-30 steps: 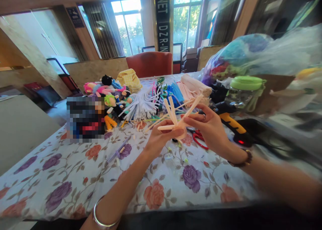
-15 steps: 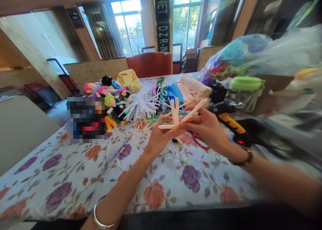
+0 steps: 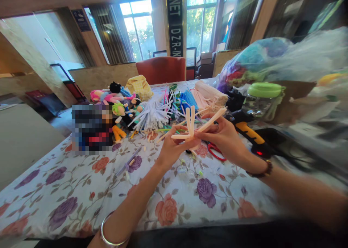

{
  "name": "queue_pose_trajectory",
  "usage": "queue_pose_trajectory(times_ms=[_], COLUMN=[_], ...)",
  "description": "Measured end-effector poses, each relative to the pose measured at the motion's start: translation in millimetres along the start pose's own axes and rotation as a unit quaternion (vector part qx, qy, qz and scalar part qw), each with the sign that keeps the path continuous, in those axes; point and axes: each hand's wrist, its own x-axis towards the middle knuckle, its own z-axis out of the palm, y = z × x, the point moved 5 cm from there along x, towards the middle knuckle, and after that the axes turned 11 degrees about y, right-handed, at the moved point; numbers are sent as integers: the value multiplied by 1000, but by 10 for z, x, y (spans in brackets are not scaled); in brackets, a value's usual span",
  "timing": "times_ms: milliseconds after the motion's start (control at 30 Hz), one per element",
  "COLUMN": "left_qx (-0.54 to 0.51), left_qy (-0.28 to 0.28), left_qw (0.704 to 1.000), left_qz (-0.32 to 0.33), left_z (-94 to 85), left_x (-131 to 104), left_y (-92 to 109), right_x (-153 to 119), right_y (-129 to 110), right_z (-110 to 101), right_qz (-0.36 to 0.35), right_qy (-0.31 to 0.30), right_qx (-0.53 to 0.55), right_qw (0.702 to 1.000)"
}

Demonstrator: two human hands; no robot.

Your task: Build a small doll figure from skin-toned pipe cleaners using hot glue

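Pale peach pipe cleaners [image 3: 192, 122] are held above the middle of the table, joined near their base, with several ends fanning upward and to the sides. My left hand [image 3: 175, 146] pinches them from the left, thumb and fingers closed around the base. From the other side my right hand [image 3: 225, 137] grips the same bundle, one long end slanting up over its fingers. The exact join is partly hidden by my fingertips. Just below my right hand lie red-handled scissors [image 3: 216, 152] on the cloth. A black and yellow glue gun [image 3: 250, 132] with a red light rests to the right.
Behind my hands lie white pipe cleaners [image 3: 152, 114], blue pipe cleaners [image 3: 187, 99] and pale pink pipe cleaners [image 3: 208, 96]. Fuzzy dolls [image 3: 119, 108] are heaped at left. A green-lidded jar [image 3: 263, 92] and stuffed plastic bags [image 3: 255, 59] stand right. Cut scraps dot the floral tablecloth [image 3: 108, 193].
Both hands keep the same hold on the peach pipe cleaners. The upright ends have shifted very slightly to the right.
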Motion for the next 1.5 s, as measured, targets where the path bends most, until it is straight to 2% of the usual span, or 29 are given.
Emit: queue_pose_trajectory(times_ms=[200,700,1033,1500], left_qx=[-27,-22,-19,-13], left_qy=[-14,-14,-10,1], left_qw=[999,999,999,999], left_qz=[-20,-44,-41,-37], left_z=[-2,13,-5,-9], left_x=[11,-2,13,8], left_y=[-35,-47,-48,-40], right_x=[37,55,76,137], right_y=[-8,-20,26,-44], right_z=[2,-59,-46,-132], right_qz=[-8,-21,-10,-32], right_qy=[-24,14,-11,44], right_qx=[4,4,15,-14], right_qw=[1000,1000,1000,998])
